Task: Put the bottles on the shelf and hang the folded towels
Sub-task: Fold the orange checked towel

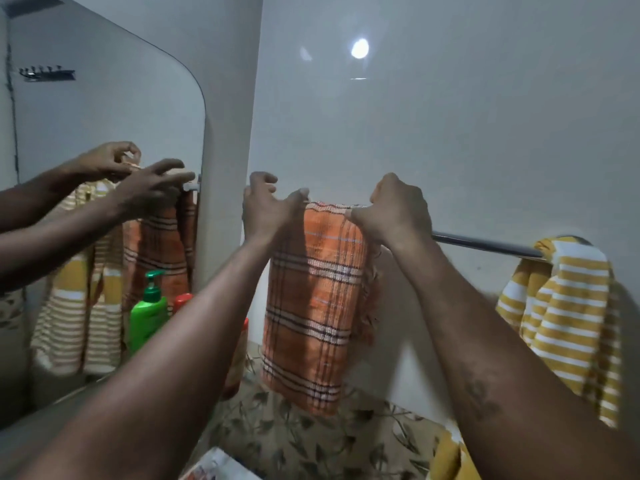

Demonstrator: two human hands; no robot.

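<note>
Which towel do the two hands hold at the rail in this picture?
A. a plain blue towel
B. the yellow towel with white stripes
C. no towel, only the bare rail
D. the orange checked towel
D: the left hand and the right hand both grip the top edge of the orange checked towel at the rail, while the yellow striped towel hangs untouched further right.

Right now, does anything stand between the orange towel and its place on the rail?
Nothing visible does. The orange towel already drapes over the rail, with the left hand and the right hand pinching its top edge. The yellow striped towel hangs farther right on the same rail, apart, with bare rail between them.
</note>
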